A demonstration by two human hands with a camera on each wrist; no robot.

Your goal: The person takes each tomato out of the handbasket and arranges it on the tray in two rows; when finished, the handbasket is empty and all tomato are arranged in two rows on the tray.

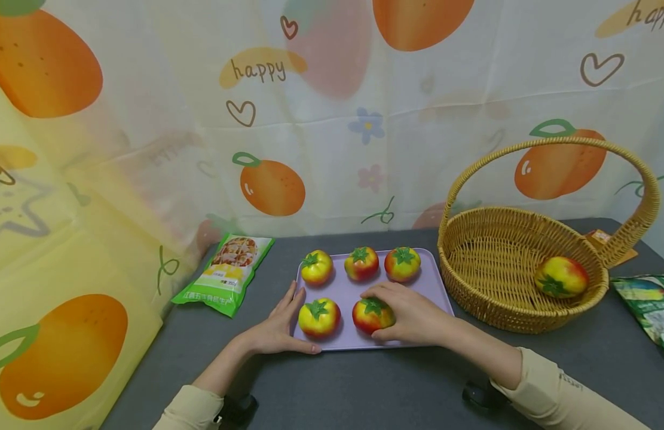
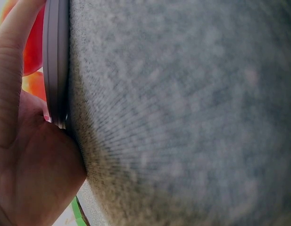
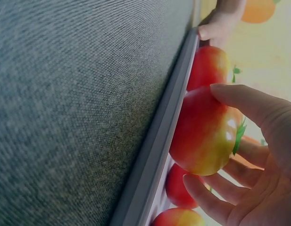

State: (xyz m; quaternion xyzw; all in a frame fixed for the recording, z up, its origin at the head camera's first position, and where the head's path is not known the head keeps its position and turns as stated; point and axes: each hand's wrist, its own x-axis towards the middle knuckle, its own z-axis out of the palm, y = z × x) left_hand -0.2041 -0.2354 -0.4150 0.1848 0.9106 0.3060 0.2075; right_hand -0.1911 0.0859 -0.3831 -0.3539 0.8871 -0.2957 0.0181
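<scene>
A lilac tray bears several red-and-yellow tomatoes with green leafy tops, in a back row and a front row. At its front left corner lies my left hand, fingers along the left side and thumb along the front edge. My right hand holds the front right tomato between thumb and fingers. Seen by the right wrist camera, the thumb touches one side of that tomato and fingertips reach its other side. Left of it sits another tomato. The left wrist view shows the tray rim beside the hand.
Right of the tray stands a wicker basket with a tall arched handle and one tomato inside. A green-and-white food packet lies at the back left. Another green packet is at the right edge. A printed cloth hangs behind the grey table.
</scene>
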